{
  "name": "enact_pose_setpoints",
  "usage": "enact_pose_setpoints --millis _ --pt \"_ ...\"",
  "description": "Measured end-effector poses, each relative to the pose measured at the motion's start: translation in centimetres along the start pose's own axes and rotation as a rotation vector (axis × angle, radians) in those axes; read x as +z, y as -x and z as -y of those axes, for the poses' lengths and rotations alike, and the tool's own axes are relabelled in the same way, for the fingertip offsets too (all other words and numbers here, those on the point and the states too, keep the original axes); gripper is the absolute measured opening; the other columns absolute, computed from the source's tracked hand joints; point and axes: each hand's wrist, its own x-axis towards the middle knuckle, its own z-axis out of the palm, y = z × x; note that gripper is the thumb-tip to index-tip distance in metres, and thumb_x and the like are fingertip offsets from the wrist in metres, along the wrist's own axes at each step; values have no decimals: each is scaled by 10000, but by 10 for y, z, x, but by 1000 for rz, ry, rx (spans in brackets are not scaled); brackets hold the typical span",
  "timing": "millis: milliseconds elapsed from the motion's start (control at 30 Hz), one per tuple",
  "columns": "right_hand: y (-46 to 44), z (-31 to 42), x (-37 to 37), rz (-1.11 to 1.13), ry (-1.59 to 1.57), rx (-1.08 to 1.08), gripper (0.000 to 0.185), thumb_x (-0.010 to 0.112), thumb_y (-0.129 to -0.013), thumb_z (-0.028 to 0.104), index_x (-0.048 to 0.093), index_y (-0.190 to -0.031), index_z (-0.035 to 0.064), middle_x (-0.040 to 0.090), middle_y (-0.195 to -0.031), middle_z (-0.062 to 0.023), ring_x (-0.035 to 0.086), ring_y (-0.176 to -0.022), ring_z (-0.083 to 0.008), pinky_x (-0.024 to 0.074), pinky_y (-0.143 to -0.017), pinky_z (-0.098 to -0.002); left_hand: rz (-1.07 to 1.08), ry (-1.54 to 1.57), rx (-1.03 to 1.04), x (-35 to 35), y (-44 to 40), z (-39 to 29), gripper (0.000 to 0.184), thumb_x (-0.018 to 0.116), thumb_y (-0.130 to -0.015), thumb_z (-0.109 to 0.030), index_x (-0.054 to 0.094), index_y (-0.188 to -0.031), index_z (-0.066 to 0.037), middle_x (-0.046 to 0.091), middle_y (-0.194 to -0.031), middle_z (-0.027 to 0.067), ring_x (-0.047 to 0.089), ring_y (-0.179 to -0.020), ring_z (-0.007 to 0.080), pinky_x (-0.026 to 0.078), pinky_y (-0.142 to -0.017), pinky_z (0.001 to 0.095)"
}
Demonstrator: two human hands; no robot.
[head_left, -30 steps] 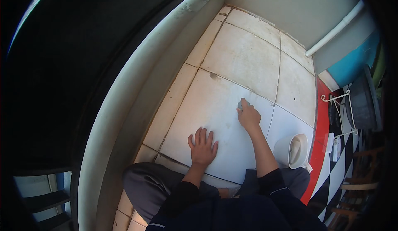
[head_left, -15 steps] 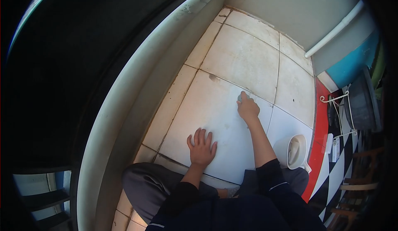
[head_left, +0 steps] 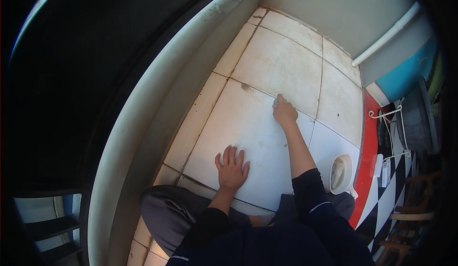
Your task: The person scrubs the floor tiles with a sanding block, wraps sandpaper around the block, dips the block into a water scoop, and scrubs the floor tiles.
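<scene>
My right hand (head_left: 286, 113) reaches out over the white floor tile (head_left: 229, 118), closed round a small grey-green pad (head_left: 275, 102). Only an edge of the pad shows past the fingers; the rest is hidden. It is pressed to the floor close to the grout line. Nearer to me, my left hand (head_left: 232, 171) lies flat on the same tile with its fingers spread, holding nothing. A white plastic dipper (head_left: 352, 170) with a handle stands beside my right knee, something pale inside it.
A low painted ledge (head_left: 138, 108) runs along the left. Dirty tiles (head_left: 281, 60) stretch to the grey wall, where a white pipe (head_left: 386, 34) comes down. To the right are a red strip (head_left: 369, 142), a dark tub (head_left: 415, 122) and a white cord (head_left: 404, 132).
My right hand has slid a little farther away from me with the pad, to the grout line. The left hand has stayed nearly in place.
</scene>
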Motion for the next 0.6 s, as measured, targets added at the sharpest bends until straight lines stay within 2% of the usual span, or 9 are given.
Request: enact_pose_setpoints --millis 100,200,333,433,600 --pt "54 -18 8 28 5 -19 394 524 -844 307 378 -1200 217 548 -962 -205 604 -808 -335 483 -620 -429 5 2 -10 1 2 2 379 503 -826 -332 520 -1115 -87 421 -1209 118 305 -1223 254 193 -971 519" --pt "70 -17 8 0 10 -9 392 524 -844 310 379 -1195 216 554 -943 -201 607 -785 -342 482 -609 -434 4 4 -4 0 0 3 377 504 -825 -329 519 -1115 -89 421 -1209 118 308 -1221 256 191 -971 519" --pt "22 -6 10 -101 -13 8 385 526 -844 308 382 -1188 214 559 -941 -198 609 -783 -343 482 -610 -433 5 4 -1 1 1 2 376 506 -825 -328 519 -1116 -90 419 -1210 118 306 -1224 256 189 -972 519" --pt "-22 0 7 -88 -3 -4 381 527 -843 313 385 -1182 213 559 -954 -202 610 -787 -344 482 -615 -431 3 4 -1 -1 0 1 378 507 -824 -328 519 -1117 -89 421 -1207 119 306 -1223 257 190 -971 519" --pt "13 -8 5 -28 7 -19 385 531 -841 314 382 -1181 214 559 -958 -205 612 -786 -345 480 -613 -432 18 10 -6 1 0 2 401 496 -827 -337 512 -1135 -81 407 -1222 119 281 -1237 250 156 -986 501"
